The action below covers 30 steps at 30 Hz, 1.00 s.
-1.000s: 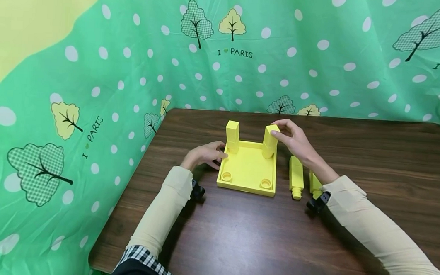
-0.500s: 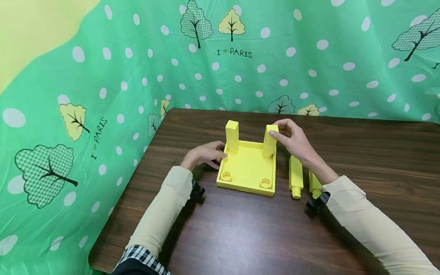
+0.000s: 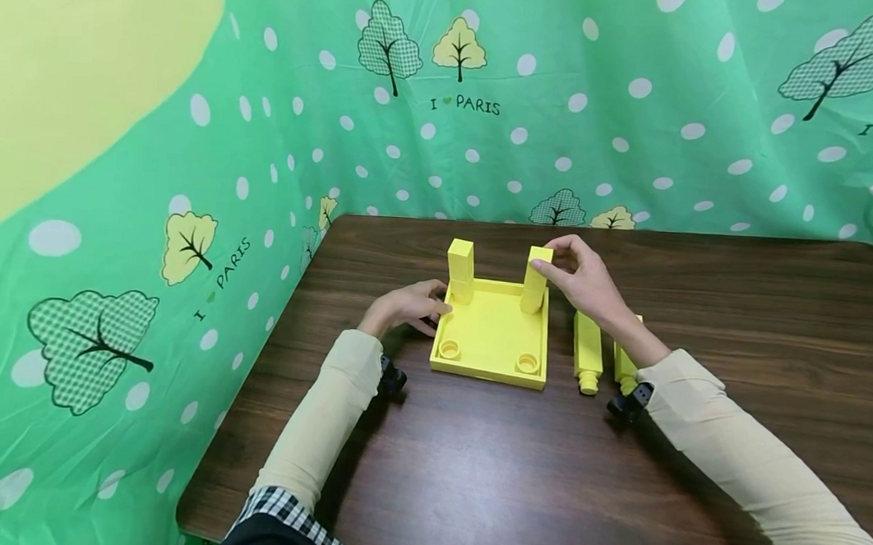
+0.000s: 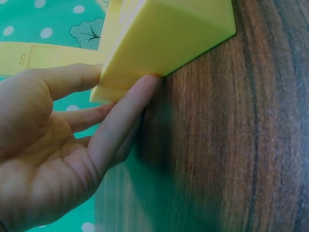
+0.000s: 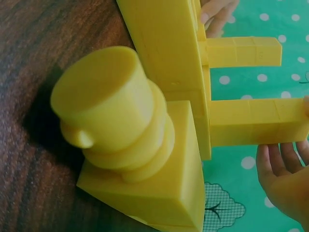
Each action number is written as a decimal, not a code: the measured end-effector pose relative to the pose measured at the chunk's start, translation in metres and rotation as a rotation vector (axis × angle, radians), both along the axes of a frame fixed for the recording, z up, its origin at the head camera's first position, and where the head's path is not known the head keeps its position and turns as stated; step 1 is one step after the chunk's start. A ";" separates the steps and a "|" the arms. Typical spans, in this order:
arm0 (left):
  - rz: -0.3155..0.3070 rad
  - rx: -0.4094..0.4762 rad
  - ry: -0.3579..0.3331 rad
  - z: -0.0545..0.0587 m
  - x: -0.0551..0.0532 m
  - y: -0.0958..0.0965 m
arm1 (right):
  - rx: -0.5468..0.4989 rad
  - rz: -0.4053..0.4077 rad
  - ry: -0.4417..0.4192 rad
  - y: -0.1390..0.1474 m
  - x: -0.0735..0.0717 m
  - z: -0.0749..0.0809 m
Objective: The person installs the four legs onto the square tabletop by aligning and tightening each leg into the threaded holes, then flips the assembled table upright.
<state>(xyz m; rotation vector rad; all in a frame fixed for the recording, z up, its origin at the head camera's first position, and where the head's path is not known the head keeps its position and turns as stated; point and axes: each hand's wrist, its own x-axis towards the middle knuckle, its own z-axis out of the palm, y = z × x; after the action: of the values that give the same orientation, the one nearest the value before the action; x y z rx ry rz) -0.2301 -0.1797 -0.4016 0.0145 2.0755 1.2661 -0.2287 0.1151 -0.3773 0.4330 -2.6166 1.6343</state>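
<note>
As the right hand (image 3: 587,280) works the held leg (image 3: 536,282): its top looks slightly narrower than a second ago, so it seems to have been turned a little, its foot keeping the same corner.
Right hand: pinching the leg's upper end between thumb and fingers.
Left hand (image 3: 408,304): braced at the left side wall, thumb over the rim, fingers outside; unmoved, as far as I can tell.
Yellow tray (image 3: 490,326): flat on the worktop (image 3: 486,464), between the hands, in the same place as before.
Far left leg (image 3: 461,270): standing upright in its corner, untouched.
Near sockets (image 3: 450,350): two rings at the near corners, both bare.
Loose legs (image 3: 588,354): two lying right of the tray, one partly under the right forearm; one shows a round peg (image 5: 96,87) with a small nub.
What the turn means: probably the second leg being seated by twisting, leaving two corners unfilled; whether it has locked cannot be told.
</note>
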 end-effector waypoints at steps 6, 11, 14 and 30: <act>0.006 0.003 -0.002 0.000 0.001 0.000 | 0.055 -0.029 0.029 0.000 0.000 0.000; 0.006 0.005 0.006 0.001 0.001 0.001 | 0.086 -0.046 0.051 -0.001 0.000 0.002; 0.011 0.011 0.003 0.002 0.001 0.001 | 0.092 -0.045 0.052 -0.002 0.001 0.003; 0.011 0.027 -0.002 -0.001 0.002 0.001 | 0.138 -0.060 0.069 -0.005 0.002 0.005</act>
<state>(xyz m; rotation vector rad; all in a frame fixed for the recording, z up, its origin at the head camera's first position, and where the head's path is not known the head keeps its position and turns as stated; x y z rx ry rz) -0.2281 -0.1782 -0.4025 0.0135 2.0590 1.3007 -0.2265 0.1106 -0.3722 0.4027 -2.6730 1.4019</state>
